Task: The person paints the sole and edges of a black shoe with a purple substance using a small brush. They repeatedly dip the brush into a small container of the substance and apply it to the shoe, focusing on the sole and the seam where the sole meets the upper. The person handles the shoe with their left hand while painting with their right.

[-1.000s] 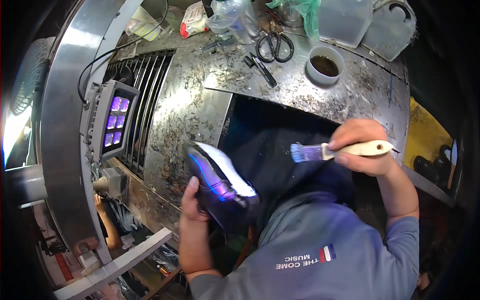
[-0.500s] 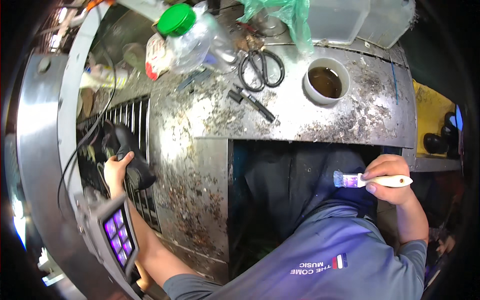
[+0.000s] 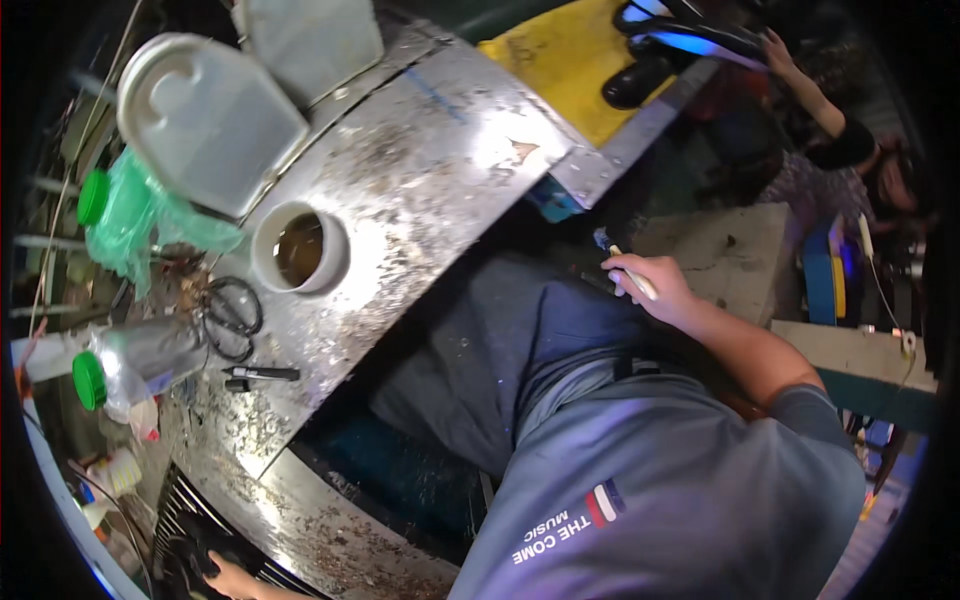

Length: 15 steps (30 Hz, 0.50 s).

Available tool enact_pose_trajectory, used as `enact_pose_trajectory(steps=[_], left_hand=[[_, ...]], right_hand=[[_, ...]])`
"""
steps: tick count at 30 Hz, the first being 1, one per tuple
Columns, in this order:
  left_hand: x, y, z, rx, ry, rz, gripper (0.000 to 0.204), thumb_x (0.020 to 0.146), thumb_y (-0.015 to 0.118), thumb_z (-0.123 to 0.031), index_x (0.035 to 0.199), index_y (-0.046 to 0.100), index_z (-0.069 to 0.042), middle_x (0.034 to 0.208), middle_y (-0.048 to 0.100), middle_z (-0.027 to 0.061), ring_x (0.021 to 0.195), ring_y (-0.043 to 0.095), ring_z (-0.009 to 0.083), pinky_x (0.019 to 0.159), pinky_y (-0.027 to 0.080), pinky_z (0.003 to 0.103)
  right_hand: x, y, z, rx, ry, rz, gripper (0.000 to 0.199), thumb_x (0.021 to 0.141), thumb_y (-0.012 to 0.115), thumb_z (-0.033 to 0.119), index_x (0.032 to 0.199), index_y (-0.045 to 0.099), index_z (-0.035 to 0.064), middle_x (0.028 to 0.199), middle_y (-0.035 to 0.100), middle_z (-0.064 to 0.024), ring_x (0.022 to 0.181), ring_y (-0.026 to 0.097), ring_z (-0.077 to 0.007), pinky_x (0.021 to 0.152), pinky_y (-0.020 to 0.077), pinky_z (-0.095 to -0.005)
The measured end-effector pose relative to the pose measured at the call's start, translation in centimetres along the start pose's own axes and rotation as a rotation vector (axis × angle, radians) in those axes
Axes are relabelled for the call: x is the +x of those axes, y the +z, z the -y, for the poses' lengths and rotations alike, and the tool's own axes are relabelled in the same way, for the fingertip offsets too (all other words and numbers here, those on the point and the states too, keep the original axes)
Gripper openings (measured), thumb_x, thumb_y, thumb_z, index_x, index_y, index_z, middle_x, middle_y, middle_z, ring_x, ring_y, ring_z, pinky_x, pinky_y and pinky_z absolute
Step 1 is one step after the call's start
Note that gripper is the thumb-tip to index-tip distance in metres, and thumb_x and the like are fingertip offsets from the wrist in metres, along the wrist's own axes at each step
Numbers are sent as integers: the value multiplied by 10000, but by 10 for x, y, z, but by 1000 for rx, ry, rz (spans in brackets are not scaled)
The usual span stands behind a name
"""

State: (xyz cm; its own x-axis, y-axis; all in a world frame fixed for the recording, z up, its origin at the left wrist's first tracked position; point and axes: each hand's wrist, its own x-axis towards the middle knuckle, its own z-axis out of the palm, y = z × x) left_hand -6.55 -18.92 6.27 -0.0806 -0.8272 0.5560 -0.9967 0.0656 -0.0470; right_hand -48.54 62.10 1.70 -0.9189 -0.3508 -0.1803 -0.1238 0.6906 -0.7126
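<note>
My right hand (image 3: 658, 288) grips a small paintbrush by its pale handle (image 3: 636, 282). Its bluish bristles point up and away, above the dark floor to the right of my lap. At the lower left, my left hand (image 3: 230, 577) is closed on a black shoe (image 3: 190, 562) at the slatted rack (image 3: 172, 508); the picture's edge crops the arm, and the shoe is dark and partly hidden. On the worn metal bench (image 3: 400, 180) stands a white cup (image 3: 268, 262) of brown liquid. Scissors with black handles (image 3: 232, 318) and a black marker (image 3: 265, 374) lie near it.
A clear jar with a green lid (image 3: 88, 380), a green plastic bag (image 3: 130, 215) and a translucent bin (image 3: 200, 120) stand along the bench's far left. Beyond its right end are a yellow surface (image 3: 560, 60) and a black shoe (image 3: 638, 82). Another person's arm (image 3: 810, 95) reaches in there.
My view has swung to the right, so the bench now runs diagonally. My right hand has carried the brush outward from my lap. My left hand stays at the black shoe.
</note>
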Motion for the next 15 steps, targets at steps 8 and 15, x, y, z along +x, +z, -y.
enact_pose_trajectory(steps=[8,15], left_hand=[[-224,-224,-137,-848,459,259,246,950,740,-176,1063,713,41,1060,696,197,920,663,294,855,546,407],[-481,-208,-146,-850,143,1092,257,973,600,27,1230,592,45,1102,674,138,974,651,213,829,525,321]], right_hand=[[-54,90,-234,-314,703,219,414,910,672,377,1275,614,192,1099,725,-178,1047,683,-409,890,535,-497],[-86,170,-331,251,960,348,825,872,612,717,1439,517,125,1286,653,-163,1234,600,-322,1045,451,-391]])
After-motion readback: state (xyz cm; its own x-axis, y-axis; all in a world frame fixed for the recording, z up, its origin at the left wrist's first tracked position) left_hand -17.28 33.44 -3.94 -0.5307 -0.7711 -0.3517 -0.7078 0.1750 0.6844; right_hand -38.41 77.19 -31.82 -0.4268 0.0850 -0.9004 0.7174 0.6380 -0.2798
